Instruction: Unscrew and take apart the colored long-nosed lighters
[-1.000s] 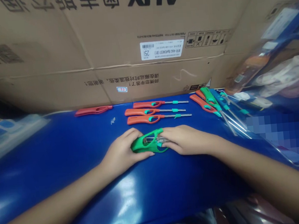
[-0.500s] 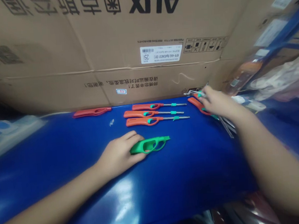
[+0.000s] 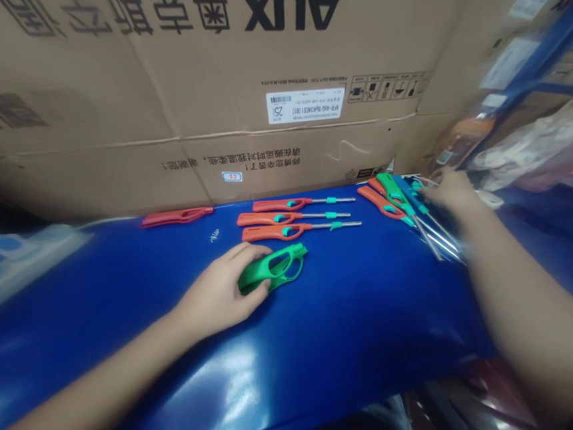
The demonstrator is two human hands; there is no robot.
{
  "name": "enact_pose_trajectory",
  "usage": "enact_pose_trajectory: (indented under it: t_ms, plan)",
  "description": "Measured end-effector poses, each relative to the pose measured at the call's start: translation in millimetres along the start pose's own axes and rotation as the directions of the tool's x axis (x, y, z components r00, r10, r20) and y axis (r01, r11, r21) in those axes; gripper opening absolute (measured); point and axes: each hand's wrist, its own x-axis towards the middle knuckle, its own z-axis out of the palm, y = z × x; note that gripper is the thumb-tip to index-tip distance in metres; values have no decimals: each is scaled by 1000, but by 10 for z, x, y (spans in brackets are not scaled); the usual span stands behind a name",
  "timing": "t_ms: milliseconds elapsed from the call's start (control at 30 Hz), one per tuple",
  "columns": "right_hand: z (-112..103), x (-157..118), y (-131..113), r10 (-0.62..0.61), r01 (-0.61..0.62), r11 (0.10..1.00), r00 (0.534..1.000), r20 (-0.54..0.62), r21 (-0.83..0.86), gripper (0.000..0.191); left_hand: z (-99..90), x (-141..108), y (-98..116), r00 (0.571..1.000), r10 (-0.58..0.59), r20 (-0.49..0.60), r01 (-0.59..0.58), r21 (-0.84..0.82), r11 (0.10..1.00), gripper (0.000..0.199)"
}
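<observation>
Left hand (image 3: 223, 291) clasped green casing (image 3: 257, 272) by rear, presumably leaving front clear of fingers. Right hand (image 3: 449, 191) beside lighter pile (image 3: 393, 189); fingers' grip indiscernible.

The left forearm (image 3: 114, 374), bare, slants in over the near left part of the surface (image 3: 347, 330), its wrist nearly straight. The left hand (image 3: 225, 284) is around the middle, back upward, curled in a grip with fingers on the far side and thumb on the near side. The right forearm (image 3: 535, 307), also bare, crosses the right edge, reaching farther out. The right hand (image 3: 447, 187) is near the far right corner, knuckles up, fingers pointing left; its fingertips are too blurred to read.
</observation>
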Motion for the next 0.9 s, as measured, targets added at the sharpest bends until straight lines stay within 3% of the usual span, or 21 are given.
enact_pose_trajectory:
  t_ms: [100, 167, 233, 367, 433, 533, 600, 700, 900]
  plan:
    - [2, -6, -46, 138, -137, 990, 979, -147, 16, 20, 32, 3, -4, 999, -5, -40, 3, -47, 999, 32]
    - [17, 17, -150, 145, -136, 989, 967, -209, 53, 18, 49, -1, -4, 999, -8, -46, 5, -62, 998, 29]
    - [50, 25, -333, 91, -68, 993, 964, -249, 100, 19, 59, -10, 1, 1000, 5, -29, -6, -52, 999, 29]
    - [160, -149, -899, -132, 182, 969, 955, -266, 170, 22, 73, -38, 21, 1000, 20, 16, -20, 28, 999, 36]
    - [225, -330, -1201, -412, 443, 878, 892, -186, 178, 20, 86, -50, 22, 999, 10, 36, -11, 40, 999, 36]
    - [320, -597, -1533, -626, 623, 760, 778, -49, 187, 20, 99, -56, 5, 999, 6, 45, -7, 9, 1000, 32]
    - [377, -707, -1640, -671, 658, 737, 740, 49, 154, 20, 97, -52, -6, 1000, 16, 18, -16, -12, 1000, 32]
    - [445, -745, -1669, -668, 652, 744, 728, 153, 143, 15, 77, -39, -1, 999, 35, -22, -36, -38, 999, 32]
    - [387, -634, -1508, -687, 654, 726, 676, 268, 213, 7, 53, -36, 60, 982, 126, 144, -130, 15, 991, 34]
